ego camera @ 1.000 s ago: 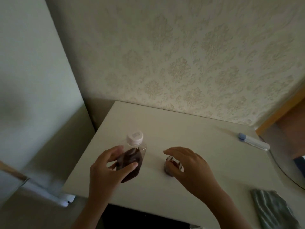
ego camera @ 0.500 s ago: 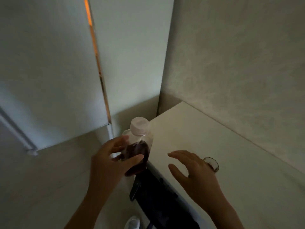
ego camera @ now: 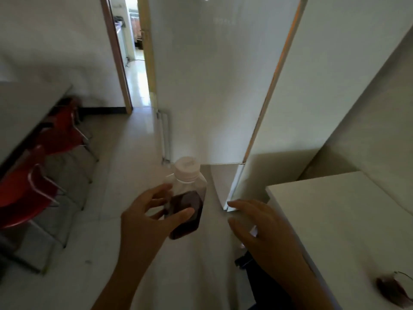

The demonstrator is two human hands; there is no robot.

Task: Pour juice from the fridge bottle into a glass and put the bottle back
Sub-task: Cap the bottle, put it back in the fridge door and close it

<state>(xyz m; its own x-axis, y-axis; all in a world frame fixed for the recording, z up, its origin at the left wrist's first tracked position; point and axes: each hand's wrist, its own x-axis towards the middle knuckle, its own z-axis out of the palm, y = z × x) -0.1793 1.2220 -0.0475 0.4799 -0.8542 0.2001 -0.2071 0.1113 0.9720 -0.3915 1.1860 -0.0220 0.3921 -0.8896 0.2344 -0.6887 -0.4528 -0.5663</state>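
Note:
My left hand (ego camera: 152, 217) grips a clear plastic juice bottle (ego camera: 186, 198) with a white cap, about half full of dark red juice, held upright over the floor. My right hand (ego camera: 266, 229) hovers empty with fingers spread, just left of the white table (ego camera: 330, 220). A small glass (ego camera: 394, 291) holding dark juice stands on that table at the lower right edge of the view. The tall white fridge (ego camera: 212, 86) rises straight ahead, its door ajar along the orange-lit seam.
Red chairs (ego camera: 51, 139) with metal legs line a grey table (ego camera: 24, 108) on the left. An open doorway (ego camera: 131, 52) shows behind the fridge. Pale floor stretches between me and the fridge. A dark object (ego camera: 257, 271) sits under the white table.
The view has swung left from the table toward the fridge. My left hand carried the bottle off the table; my right hand let go of the glass, which stays on the table.

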